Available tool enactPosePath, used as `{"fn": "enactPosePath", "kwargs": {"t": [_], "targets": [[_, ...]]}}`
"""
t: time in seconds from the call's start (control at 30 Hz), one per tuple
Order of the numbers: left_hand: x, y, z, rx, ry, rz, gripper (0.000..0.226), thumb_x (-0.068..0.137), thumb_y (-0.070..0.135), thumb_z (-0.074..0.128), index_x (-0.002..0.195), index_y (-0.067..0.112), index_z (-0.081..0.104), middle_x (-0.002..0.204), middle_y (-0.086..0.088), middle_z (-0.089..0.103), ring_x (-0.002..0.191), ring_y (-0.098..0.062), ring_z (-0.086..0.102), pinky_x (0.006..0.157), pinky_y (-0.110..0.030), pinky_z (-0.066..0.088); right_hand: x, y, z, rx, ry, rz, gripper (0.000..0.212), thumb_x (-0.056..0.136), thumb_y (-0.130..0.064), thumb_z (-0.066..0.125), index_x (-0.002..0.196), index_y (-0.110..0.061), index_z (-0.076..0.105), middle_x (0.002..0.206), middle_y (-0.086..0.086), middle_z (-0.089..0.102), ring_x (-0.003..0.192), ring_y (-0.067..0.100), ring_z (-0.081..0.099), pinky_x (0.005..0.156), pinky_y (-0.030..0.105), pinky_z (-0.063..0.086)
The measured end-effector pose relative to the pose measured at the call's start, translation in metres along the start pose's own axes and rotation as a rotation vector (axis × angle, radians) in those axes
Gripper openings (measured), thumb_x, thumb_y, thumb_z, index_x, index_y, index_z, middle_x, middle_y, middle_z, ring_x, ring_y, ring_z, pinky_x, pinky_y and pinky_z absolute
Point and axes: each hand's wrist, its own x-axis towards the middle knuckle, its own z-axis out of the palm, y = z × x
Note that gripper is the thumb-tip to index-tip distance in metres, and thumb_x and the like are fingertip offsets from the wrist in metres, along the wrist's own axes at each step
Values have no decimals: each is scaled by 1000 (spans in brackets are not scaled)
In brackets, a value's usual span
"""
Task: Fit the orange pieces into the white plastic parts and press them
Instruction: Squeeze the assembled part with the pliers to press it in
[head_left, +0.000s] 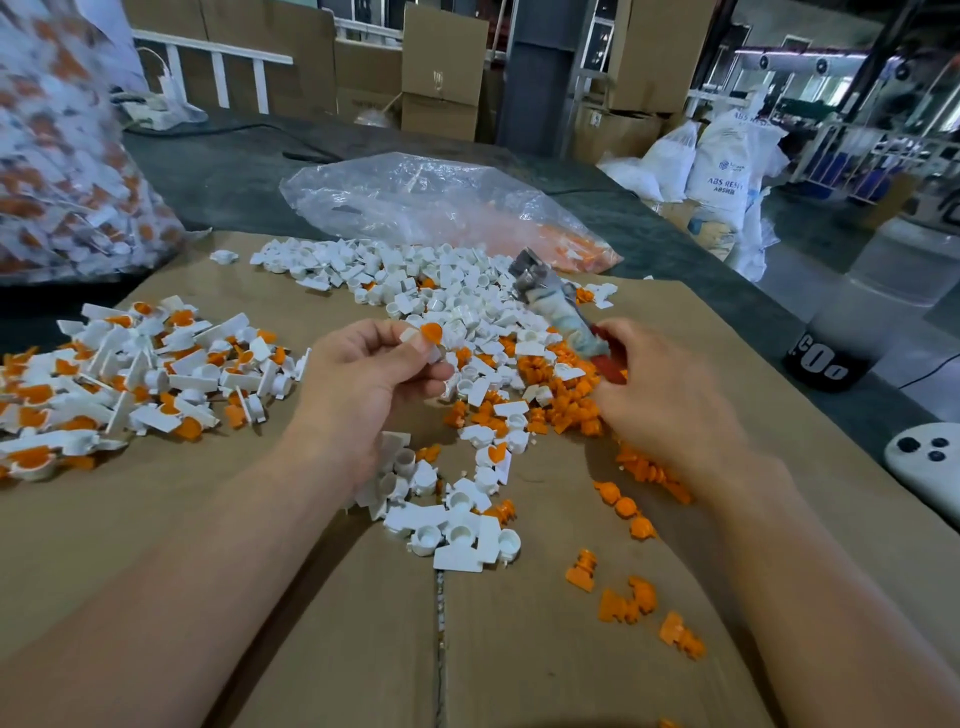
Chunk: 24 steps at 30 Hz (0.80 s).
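Note:
My left hand (374, 374) pinches a white plastic part with an orange piece (430, 332) seated in its top, held above the cardboard. My right hand (665, 395) grips a small hammer (558, 306) by its red, cloth-wrapped handle, the metal head pointing up and away. Loose white parts (447, 291) lie in a heap beyond the hands and in a smaller cluster (452, 525) near my left wrist. Loose orange pieces (561, 395) are piled under my right hand, with a few more (628, 603) scattered closer to me.
A pile of fitted white-and-orange parts (130, 374) lies at the left. A full bag of them (57, 156) stands at far left, and a clear bag of orange pieces (441, 208) lies behind. A flattened cardboard sheet (208, 519) covers the table. A white controller (930, 467) sits at the right edge.

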Motion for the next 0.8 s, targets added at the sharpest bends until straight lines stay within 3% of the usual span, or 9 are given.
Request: {"fn": "enactPosePath", "kwargs": {"t": [0.27,0.4,0.53,0.8], "targets": [[6,-4,-2,-65,49,71,20,88,1,54,70,9,57,58,3,65,58,-10,65,52,-17,51,-8,-12,5,116,-84,-149,49,78,-12,55,125,-22,49,118,-4,51,100,9,42,78,25,34],[7,-4,-2,-81,51,71,17,88,3,54,73,9,57,58,4,66,58,-9,66,51,-17,51,-11,-19,8,153,-122,-182,52,79,-14,56,129,-21,47,124,-4,49,111,10,43,84,22,32],[7,-5,-1,-68,43,90,16,87,3,56,73,11,57,58,5,66,58,-8,66,50,-17,51,-11,-22,11,152,-169,-205,47,79,-13,55,126,-20,48,116,-1,50,101,11,43,81,26,34],[6,-7,0,-20,15,132,16,85,3,56,73,13,57,61,5,67,58,-8,66,50,-17,52,-11,-23,15,145,-207,-223,45,80,-14,56,124,-20,49,113,-1,51,100,11,43,78,24,35]]}}
